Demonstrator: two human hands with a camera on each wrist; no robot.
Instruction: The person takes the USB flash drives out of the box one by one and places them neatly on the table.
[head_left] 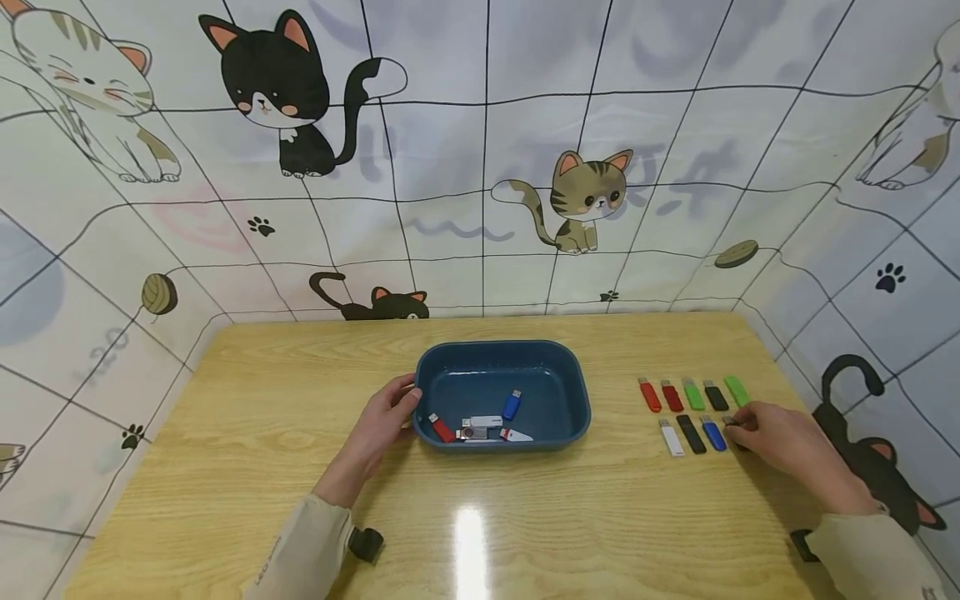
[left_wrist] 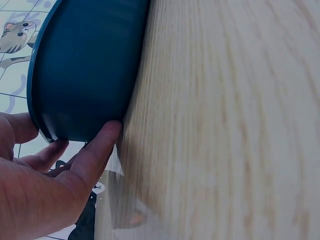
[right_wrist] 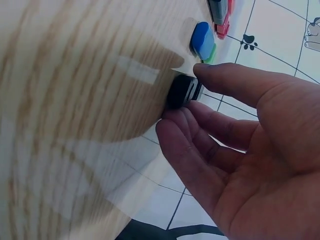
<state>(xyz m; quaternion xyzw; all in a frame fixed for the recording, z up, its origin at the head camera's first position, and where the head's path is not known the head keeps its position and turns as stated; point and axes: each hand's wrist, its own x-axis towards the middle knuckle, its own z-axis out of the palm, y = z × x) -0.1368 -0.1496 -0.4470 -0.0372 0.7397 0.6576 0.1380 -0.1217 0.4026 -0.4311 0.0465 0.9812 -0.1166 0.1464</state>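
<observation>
My left hand (head_left: 382, 419) grips the left end of a dark blue plastic tray (head_left: 583, 400), with its fingers against the outer wall in the left wrist view. Inside the tray lie several USB sticks, among them a blue one (head_left: 512, 405) and a red one (head_left: 442, 428). On the right side of the table, my right hand (head_left: 787, 446) has its thumb and fingers around a black USB stick (right_wrist: 181, 91) on the wood. Its far end is partly hidden by the fingers. Just left of it lies a blue USB stick (head_left: 714, 434).
Two rows of USB sticks lie at the right of the wooden table (head_left: 600, 517). The back row includes a red stick (head_left: 649, 395) and a green stick (head_left: 737, 390); a white stick (head_left: 671, 438) starts the front row. Cat-patterned cloth (head_left: 450, 167) borders the back and sides.
</observation>
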